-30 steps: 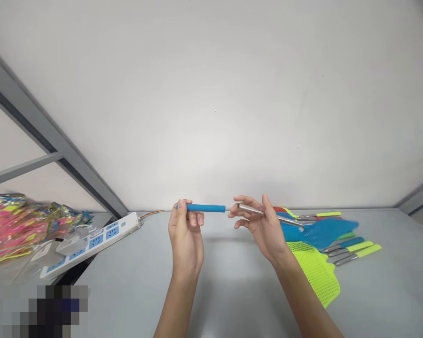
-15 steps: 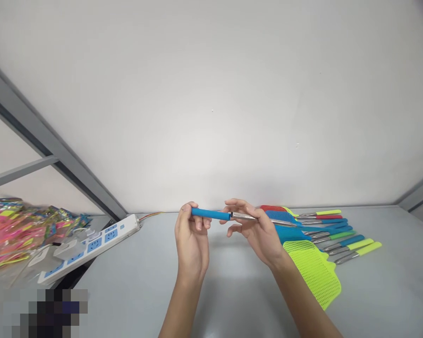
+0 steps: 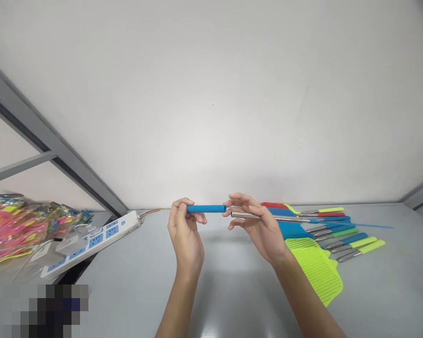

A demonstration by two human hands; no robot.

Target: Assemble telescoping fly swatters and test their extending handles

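Joint: open; tube (image 3: 207, 209) and rod (image 3: 245, 215) are both in hand, but their ends stand apart, so fitting them looks undone.
Swatters (image 3: 313, 270): on the counter (image 3: 127, 281) beside and beyond the right grip (image 3: 267, 232); several have coloured handles on steel shafts and look finished.
Tube: held at one end by the left grip (image 3: 187, 237), its open mouth pointing right; long axis left to right, nearly level.
Rod: bare end pointing left from the right grip, just below the tube's mouth; long axis dips slightly rightward.
Left grip: pinched around the tube.
Right grip: thumb and fingers grasping the rod; other fingertips near the mouth, contact unclear.
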